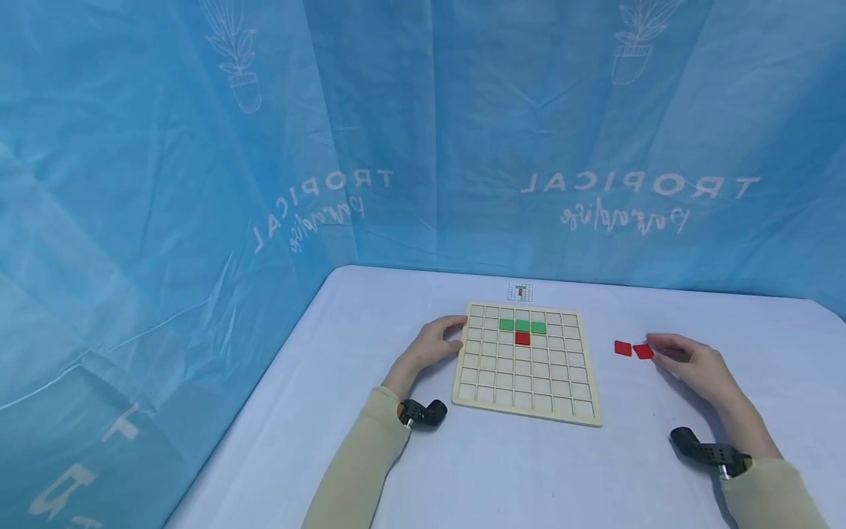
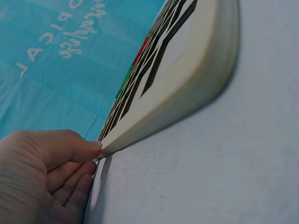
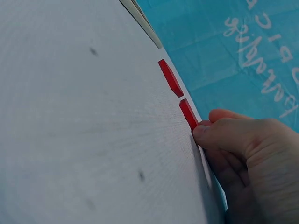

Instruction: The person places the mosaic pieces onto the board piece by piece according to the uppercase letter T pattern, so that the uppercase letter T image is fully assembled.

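Note:
A pale square grid board [image 1: 527, 411] lies on the white table. Three green square tiles [image 1: 522, 325] form a row in its upper part, with one red tile [image 1: 523, 338] directly below the middle one. At the board's left edge, my left hand [image 1: 431, 343] touches the rim; in the left wrist view its thumb [image 2: 86, 148] lies against the board's side. To the right of the board, my right hand [image 1: 694, 365] pinches a red square tile [image 3: 188, 115] between thumb and forefinger. Another red tile [image 1: 623, 348] lies just left of that one.
Behind the board is a small printed card [image 1: 520, 292] with a coloured grid pattern. Blue curtains [image 1: 476, 147] with printed lettering hang at the back and left of the table [image 1: 489, 470]. A black wrist device [image 1: 707, 452] is strapped to each forearm.

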Motion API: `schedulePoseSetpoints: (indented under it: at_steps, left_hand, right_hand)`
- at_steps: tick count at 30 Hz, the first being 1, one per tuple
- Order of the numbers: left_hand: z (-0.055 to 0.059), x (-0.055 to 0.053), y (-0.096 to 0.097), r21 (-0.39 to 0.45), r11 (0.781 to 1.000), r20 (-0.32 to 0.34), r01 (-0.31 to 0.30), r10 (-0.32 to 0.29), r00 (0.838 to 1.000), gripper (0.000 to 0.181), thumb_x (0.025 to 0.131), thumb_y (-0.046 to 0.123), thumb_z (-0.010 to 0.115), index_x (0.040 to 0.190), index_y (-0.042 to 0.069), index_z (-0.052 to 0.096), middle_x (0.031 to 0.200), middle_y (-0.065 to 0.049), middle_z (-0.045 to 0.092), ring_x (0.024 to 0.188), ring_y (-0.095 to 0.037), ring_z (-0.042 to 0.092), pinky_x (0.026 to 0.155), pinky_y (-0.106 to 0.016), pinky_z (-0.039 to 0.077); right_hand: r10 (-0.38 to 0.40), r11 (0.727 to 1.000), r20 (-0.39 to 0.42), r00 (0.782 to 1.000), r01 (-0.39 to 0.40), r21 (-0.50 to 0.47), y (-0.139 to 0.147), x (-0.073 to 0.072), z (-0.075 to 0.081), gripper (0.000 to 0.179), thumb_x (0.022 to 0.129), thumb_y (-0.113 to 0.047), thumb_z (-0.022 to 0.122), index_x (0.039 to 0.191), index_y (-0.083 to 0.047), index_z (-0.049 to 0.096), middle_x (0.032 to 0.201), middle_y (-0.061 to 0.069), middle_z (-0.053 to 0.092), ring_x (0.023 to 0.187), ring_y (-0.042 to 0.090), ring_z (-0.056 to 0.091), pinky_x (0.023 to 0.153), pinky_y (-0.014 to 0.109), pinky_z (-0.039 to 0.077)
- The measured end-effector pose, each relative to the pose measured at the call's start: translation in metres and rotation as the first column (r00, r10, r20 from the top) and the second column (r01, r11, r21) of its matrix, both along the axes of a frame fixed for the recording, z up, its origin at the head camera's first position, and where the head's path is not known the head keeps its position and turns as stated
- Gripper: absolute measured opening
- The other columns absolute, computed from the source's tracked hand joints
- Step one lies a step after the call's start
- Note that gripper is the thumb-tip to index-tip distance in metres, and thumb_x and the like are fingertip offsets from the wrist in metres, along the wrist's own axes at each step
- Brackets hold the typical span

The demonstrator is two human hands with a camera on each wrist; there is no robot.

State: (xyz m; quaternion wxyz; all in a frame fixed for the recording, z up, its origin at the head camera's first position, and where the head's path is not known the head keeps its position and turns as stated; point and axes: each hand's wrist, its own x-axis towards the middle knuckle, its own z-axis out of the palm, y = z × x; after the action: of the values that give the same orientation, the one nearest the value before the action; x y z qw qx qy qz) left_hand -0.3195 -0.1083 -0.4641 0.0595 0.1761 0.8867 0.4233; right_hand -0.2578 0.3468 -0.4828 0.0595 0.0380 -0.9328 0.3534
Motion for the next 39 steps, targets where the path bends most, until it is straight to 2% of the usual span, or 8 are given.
schedulePoseSetpoints:
  at_steps: [5,10,16,22,29,32,36,39]
  left_hand:
    - [0.000,0.000,0.000,-0.011,1.000,-0.006,-0.003,0.003,1.000,0.052,0.088,0.005,0.061,0.138,0.009,0.048,0.141,-0.006,0.046,0.131,-0.019,0.039,0.109,-0.031,0.031]
    - [-0.001,0.000,0.000,-0.006,1.000,-0.005,-0.005,0.004,1.000,0.052,0.088,0.005,0.061,0.138,0.009,0.048,0.141,-0.006,0.046,0.131,-0.019,0.039,0.109,-0.031,0.031]
    - [-0.003,0.000,0.000,0.006,1.000,-0.010,0.001,-0.001,1.000,0.052,0.088,0.004,0.061,0.138,0.008,0.048,0.140,-0.006,0.046,0.131,-0.020,0.039,0.109,-0.032,0.031]
    - [-0.001,0.000,0.000,-0.007,1.000,-0.014,0.000,0.000,1.000,0.051,0.088,0.005,0.061,0.137,0.008,0.049,0.140,-0.006,0.047,0.131,-0.020,0.039,0.109,-0.032,0.031]
    - [-0.001,-0.002,-0.001,-0.007,1.000,-0.019,0.004,-0.004,1.000,0.051,0.088,0.005,0.061,0.138,0.007,0.048,0.140,-0.007,0.047,0.131,-0.020,0.040,0.109,-0.032,0.031]
    - [-0.002,-0.002,-0.001,0.004,1.000,-0.015,0.010,-0.010,1.000,0.051,0.088,0.005,0.061,0.138,0.007,0.048,0.140,-0.007,0.047,0.131,-0.020,0.039,0.110,-0.032,0.031]
    - [-0.003,-0.002,0.000,-0.001,1.000,-0.004,0.012,-0.012,1.000,0.052,0.088,0.005,0.061,0.138,0.008,0.048,0.141,-0.006,0.046,0.131,-0.019,0.039,0.109,-0.032,0.031]
    - [-0.003,-0.003,0.001,-0.007,1.000,-0.008,0.003,-0.003,1.000,0.051,0.088,0.005,0.061,0.138,0.009,0.048,0.141,-0.006,0.046,0.131,-0.019,0.039,0.109,-0.032,0.031]
  right_hand:
    - [0.029,1.000,-0.009,1.000,-0.029,-0.004,-0.001,0.001,0.000,0.042,0.095,-0.022,0.057,0.130,0.001,0.051,0.129,0.026,0.050,0.119,0.044,0.044,0.090,0.062,0.043]
    - [0.014,1.000,-0.010,1.000,-0.014,-0.015,-0.002,0.002,0.000,0.044,0.094,-0.024,0.059,0.130,0.001,0.051,0.128,0.027,0.050,0.119,0.045,0.044,0.090,0.064,0.041]
    - [-0.076,0.994,-0.004,0.997,0.075,-0.082,-0.002,0.003,0.010,0.055,0.094,-0.039,0.056,0.133,-0.001,0.049,0.130,0.025,0.050,0.120,0.044,0.042,0.091,0.066,0.039]
    - [-0.112,0.985,-0.054,0.992,0.104,-0.140,-0.013,0.004,0.040,0.060,0.092,-0.043,0.057,0.135,-0.003,0.048,0.130,0.023,0.050,0.118,0.040,0.044,0.091,0.064,0.041]
    - [-0.073,0.980,-0.076,0.994,0.058,-0.191,-0.046,-0.005,0.065,0.059,0.091,-0.042,0.059,0.136,-0.005,0.048,0.129,0.020,0.051,0.118,0.036,0.045,0.093,0.060,0.043]
    - [-0.032,0.975,-0.090,0.995,0.011,-0.223,-0.063,-0.008,0.067,0.056,0.091,-0.040,0.061,0.133,-0.005,0.050,0.127,0.019,0.053,0.118,0.035,0.047,0.093,0.057,0.044]
    - [0.024,0.956,-0.101,0.995,-0.052,-0.288,-0.087,-0.016,0.057,0.051,0.088,-0.041,0.064,0.129,-0.012,0.056,0.123,0.009,0.058,0.114,0.020,0.052,0.092,0.030,0.050]
    - [0.091,0.940,-0.125,0.988,-0.127,-0.316,-0.110,-0.019,0.053,0.048,0.088,-0.039,0.065,0.127,-0.011,0.058,0.122,0.007,0.059,0.108,0.013,0.055,0.088,0.020,0.048]
